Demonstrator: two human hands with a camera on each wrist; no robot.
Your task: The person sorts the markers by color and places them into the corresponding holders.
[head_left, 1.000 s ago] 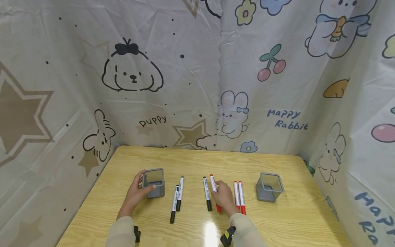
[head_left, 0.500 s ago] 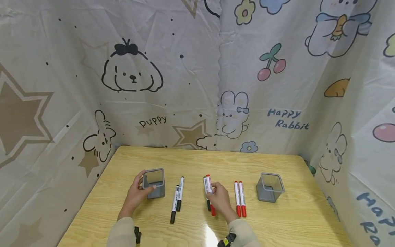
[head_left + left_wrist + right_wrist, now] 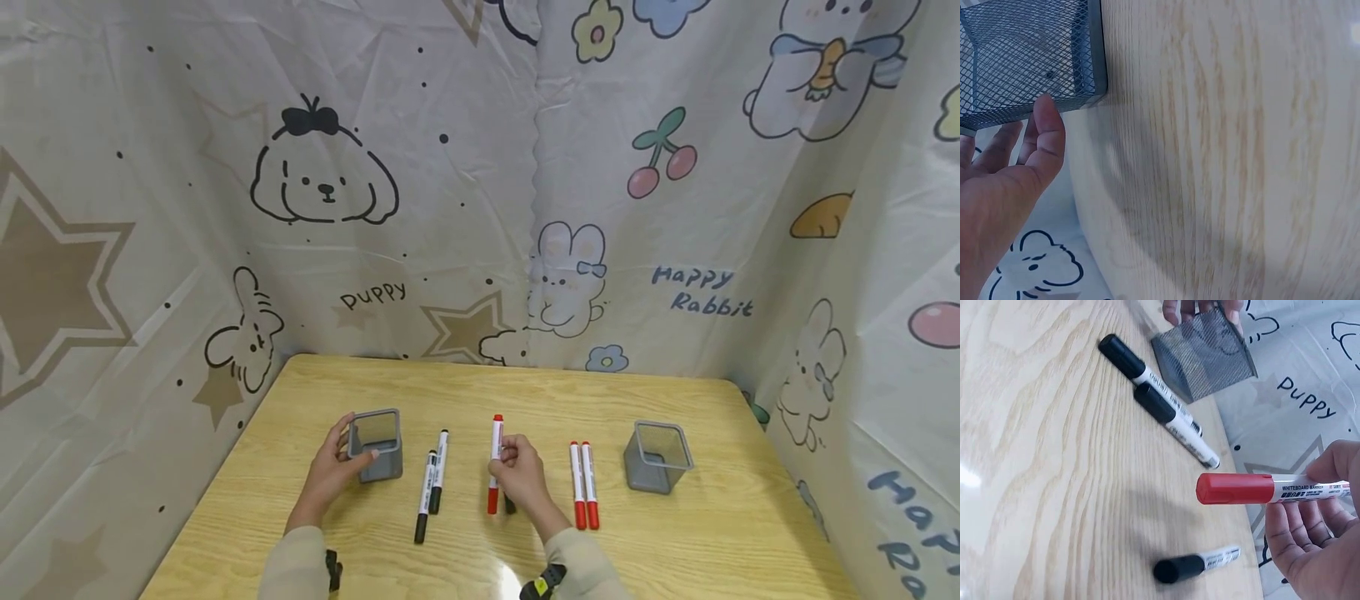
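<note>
My left hand (image 3: 333, 468) grips the left grey mesh pen holder (image 3: 380, 465), which stands on the table; the thumb lies on its near side and the other fingers go round its left side. In my right hand (image 3: 522, 475) a red-capped whiteboard marker (image 3: 1235, 489) is pinched between thumb and fingers, raised over the table with its cap towards me. Beneath it lies a black-capped marker (image 3: 1179, 569), mostly covered by the hand in the head view. Two more black-capped markers (image 3: 425, 497) lie between the hands, close together.
Two red-capped markers (image 3: 583, 487) lie side by side to the right of my right hand. A second grey mesh pen holder (image 3: 655, 469) stands farther right. A printed curtain (image 3: 465, 208) hangs behind and beside the wooden table (image 3: 675, 542).
My right hand has lifted the red-capped marker and moved left with it, past the single black-capped marker. My left hand has stayed on the pen holder.
</note>
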